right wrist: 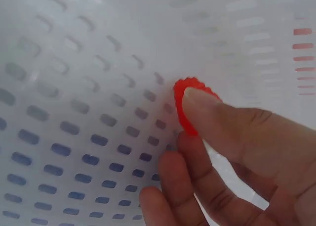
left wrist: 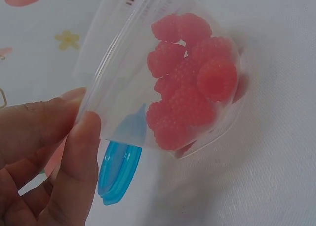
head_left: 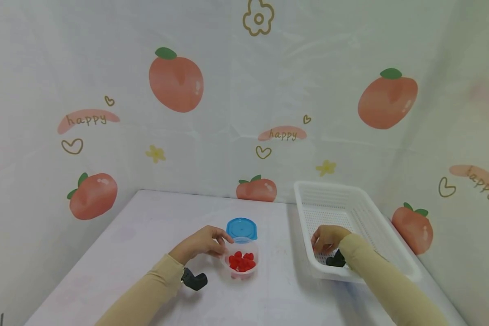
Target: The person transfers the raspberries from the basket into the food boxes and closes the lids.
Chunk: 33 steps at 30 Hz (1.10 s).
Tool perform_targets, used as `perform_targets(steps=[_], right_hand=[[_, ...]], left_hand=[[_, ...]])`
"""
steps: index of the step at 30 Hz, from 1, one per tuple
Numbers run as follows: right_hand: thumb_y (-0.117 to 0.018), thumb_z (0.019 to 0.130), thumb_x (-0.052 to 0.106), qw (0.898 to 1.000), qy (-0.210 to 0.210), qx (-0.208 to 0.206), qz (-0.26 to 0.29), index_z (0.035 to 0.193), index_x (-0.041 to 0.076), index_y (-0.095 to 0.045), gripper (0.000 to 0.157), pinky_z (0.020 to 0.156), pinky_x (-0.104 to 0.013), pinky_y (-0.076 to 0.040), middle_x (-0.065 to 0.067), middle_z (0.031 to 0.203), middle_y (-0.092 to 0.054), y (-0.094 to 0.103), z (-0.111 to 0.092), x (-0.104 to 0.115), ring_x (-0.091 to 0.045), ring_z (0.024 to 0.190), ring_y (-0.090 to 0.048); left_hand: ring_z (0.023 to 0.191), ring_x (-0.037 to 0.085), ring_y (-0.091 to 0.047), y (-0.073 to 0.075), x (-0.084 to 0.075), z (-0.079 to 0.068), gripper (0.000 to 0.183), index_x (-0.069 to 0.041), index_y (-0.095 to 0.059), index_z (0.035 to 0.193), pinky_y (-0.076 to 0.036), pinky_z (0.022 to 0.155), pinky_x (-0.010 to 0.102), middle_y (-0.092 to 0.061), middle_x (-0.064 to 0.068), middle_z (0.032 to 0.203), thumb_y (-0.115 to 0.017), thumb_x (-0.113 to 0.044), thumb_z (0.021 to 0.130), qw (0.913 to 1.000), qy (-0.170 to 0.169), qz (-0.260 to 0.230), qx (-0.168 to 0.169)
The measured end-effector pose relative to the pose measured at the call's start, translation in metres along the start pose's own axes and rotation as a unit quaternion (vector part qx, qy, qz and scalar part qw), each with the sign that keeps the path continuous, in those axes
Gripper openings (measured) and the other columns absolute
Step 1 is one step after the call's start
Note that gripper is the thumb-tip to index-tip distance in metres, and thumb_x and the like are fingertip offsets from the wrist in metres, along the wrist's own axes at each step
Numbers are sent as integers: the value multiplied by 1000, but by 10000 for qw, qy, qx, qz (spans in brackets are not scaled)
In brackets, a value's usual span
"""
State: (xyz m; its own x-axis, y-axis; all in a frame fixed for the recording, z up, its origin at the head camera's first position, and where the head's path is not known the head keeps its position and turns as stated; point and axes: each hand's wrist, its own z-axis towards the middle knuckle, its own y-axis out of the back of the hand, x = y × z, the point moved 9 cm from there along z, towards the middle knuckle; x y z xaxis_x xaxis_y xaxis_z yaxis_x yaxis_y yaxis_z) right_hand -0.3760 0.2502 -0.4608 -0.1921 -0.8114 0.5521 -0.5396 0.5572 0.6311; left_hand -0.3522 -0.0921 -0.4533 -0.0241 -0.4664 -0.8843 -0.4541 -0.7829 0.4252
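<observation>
Several red raspberries lie inside a clear plastic tub, seen through its wall in the left wrist view. My left hand pinches the tub's rim between thumb and fingers at its left side. Inside the white perforated basket, my right hand reaches down near the left wall. Between its thumb and fingers it pinches a single red raspberry, partly hidden by the thumb. A blue lid lies on the table just behind the tub.
The white table meets a wall sheet printed with peaches and lettering at its back. The basket's raised walls surround my right hand. Black wrist cameras hang under both wrists.
</observation>
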Motion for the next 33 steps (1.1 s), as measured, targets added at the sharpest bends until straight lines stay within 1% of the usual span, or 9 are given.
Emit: perform_targets(steps=[4,8,14,18,21,25,28,29,33], right_hand=[[-69,76,-6,9997,77,-129,200,86,1,-66,13,67,-26,-53,-1,73,-59,5,0,0,-13,69,-53],[-69,79,-4,9951,481,-299,812,90,-2,-65,13,70,-27,-53,0,75,-62,14,-2,5,-12,71,-55],[-64,86,0,9725,1327,-606,1818,108,-9,-57,24,74,-26,-54,1,87,-68,40,-12,22,-11,79,-61],[-62,92,5,9485,1897,-899,2373,128,-12,-46,43,80,-21,-54,1,99,-66,60,-24,38,-6,86,-64],[-60,94,6,9259,2387,-1041,2736,132,-6,-47,43,84,-17,-53,4,104,-61,70,-36,53,-3,92,-63],[-57,95,2,8829,3033,-1018,3438,119,12,-61,26,90,-16,-51,6,106,-61,75,-52,76,-4,99,-62],[-55,95,-1,8536,3402,-1016,3812,107,21,-66,27,92,-16,-50,6,106,-62,74,-65,93,-5,101,-61],[-55,95,-2,8451,3497,-1031,3910,107,20,-66,27,93,-17,-49,6,106,-62,73,-69,98,-6,102,-61],[-56,94,-4,8249,3716,-1151,4101,104,18,-67,26,92,-17,-50,5,104,-62,66,-83,117,-7,100,-61]], left_hand=[[67,17,-60,0,1,1,27,-4,-70,109,-59,68,29,-59,7,85,-72,-4,83,10000,-6,-38,14],[67,17,-60,0,2,1,27,-5,-70,109,-59,68,29,-59,7,85,-72,-5,82,10000,1,-54,19],[66,17,-61,-1,1,0,29,-4,-70,110,-59,67,29,-59,7,85,-73,-6,82,10000,15,-16,42],[67,16,-61,-1,0,0,30,-3,-69,111,-59,67,29,-59,7,85,-73,-5,82,10000,1,-31,43],[67,16,-61,-1,0,0,30,-3,-69,111,-59,68,29,-59,7,84,-73,-5,82,10000,-17,-51,46],[67,16,-61,0,0,-1,29,-3,-69,111,-59,68,29,-59,7,84,-73,-5,82,10000,-26,-60,41],[67,16,-60,0,0,-1,29,-3,-69,111,-59,67,29,-59,7,84,-73,-5,82,10000,-28,-51,33],[67,16,-60,0,0,-1,29,-3,-69,111,-59,67,29,-59,7,84,-73,-5,82,10000,-27,-54,31],[67,16,-61,0,0,-1,28,-5,-70,110,-59,68,29,-59,7,84,-73,-5,82,10000,-11,-58,18]])
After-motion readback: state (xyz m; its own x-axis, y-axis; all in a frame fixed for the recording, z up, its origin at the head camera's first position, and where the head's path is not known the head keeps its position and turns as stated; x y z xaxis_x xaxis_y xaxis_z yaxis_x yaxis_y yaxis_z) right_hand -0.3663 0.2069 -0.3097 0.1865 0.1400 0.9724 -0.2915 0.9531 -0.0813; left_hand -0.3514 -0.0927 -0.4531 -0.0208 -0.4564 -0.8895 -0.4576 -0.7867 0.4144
